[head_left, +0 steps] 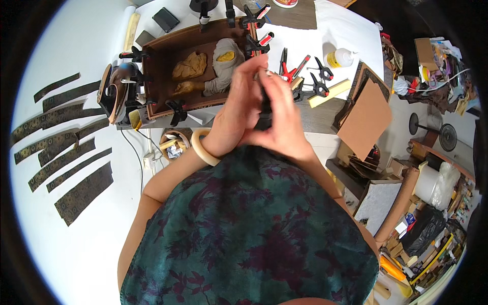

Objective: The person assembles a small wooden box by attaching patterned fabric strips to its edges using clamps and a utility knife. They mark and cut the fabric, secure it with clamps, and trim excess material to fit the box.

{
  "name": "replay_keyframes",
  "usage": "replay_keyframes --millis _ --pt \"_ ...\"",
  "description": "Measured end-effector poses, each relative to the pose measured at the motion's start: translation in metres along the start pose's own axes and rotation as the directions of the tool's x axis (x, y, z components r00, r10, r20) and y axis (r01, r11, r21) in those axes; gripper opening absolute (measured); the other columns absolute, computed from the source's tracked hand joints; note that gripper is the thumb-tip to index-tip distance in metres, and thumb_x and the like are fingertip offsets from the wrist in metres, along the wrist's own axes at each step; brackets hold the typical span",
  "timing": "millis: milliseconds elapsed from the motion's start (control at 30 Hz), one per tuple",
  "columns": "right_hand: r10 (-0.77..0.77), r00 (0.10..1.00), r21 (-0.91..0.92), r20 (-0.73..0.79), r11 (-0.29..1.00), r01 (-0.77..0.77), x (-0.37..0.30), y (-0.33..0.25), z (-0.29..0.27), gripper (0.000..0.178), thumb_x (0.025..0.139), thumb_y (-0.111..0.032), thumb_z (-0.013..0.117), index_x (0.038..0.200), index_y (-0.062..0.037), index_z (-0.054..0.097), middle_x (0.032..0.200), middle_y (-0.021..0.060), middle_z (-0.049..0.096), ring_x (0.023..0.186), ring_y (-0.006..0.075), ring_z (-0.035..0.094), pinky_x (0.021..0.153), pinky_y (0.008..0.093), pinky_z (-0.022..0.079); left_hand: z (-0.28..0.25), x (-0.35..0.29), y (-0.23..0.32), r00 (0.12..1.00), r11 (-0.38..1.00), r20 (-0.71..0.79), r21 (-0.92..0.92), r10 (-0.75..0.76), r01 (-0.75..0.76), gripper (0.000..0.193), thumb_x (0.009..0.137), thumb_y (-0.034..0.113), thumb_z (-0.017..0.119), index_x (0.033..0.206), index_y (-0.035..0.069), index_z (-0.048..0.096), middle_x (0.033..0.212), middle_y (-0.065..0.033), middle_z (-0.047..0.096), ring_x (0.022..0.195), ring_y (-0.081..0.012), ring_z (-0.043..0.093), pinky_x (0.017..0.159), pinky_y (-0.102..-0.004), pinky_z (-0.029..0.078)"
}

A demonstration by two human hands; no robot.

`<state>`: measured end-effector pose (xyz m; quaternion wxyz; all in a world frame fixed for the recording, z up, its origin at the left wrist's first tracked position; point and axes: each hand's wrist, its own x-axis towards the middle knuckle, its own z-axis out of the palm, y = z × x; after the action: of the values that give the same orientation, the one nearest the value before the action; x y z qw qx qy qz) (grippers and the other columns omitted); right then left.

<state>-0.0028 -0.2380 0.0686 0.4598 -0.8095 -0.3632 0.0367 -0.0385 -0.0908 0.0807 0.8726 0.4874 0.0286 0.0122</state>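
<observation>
Head view: left hand point(235, 109) and right hand point(285, 119) half-curled, dark object point(265, 120) between, can't tell if gripped.
Loose fingers could drop it against the box point(158, 84).

A cluttered craft workshop. On the workbench point(351, 23), clamps point(178, 113) grip the rim of an open brown box point(161, 68). To its right are loose spring clamps point(319, 87), a white squeeze bottle point(339, 58) and a yellowish strip point(330, 93), near flat brown board point(366, 119). Patterned strips point(84, 193) line a white surface at left; heaped fabric point(438, 76) and a long brown roll point(399, 206) crowd the right.
</observation>
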Motion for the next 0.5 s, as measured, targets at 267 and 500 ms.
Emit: replay_keyframes --millis 267,500 --pt "0.497 0.777 -0.595 -0.386 0.509 -0.621 -0.044 0.292 -0.008 0.080 0.099 -0.037 0.061 0.159 -0.0046 0.019 0.135 0.0282 0.051 0.115 0.0474 0.056 0.098 0.0547 0.047 -0.098 -0.064 0.047 0.726 0.529 -0.109 0.758 0.679 -0.381 0.032 0.094 0.001 0.055 0.125 -0.006 0.059 0.130 -0.0214 0.061 0.121 -0.0293 0.058 0.110 -0.0408 0.041" --pt "0.267 0.896 -0.027 -0.356 0.955 -0.295 -0.001 0.159 0.023 0.038 0.100 -0.020 0.058 0.132 0.0011 0.057 0.124 0.0186 0.062 0.114 0.0335 0.061 0.100 0.0443 0.047 -0.158 -0.092 -0.020 0.803 0.693 -0.328 0.707 0.498 -0.141 0.044 0.096 0.007 0.060 0.138 0.000 0.050 0.130 -0.0136 0.060 0.122 -0.0226 0.057 0.110 -0.0375 0.041"
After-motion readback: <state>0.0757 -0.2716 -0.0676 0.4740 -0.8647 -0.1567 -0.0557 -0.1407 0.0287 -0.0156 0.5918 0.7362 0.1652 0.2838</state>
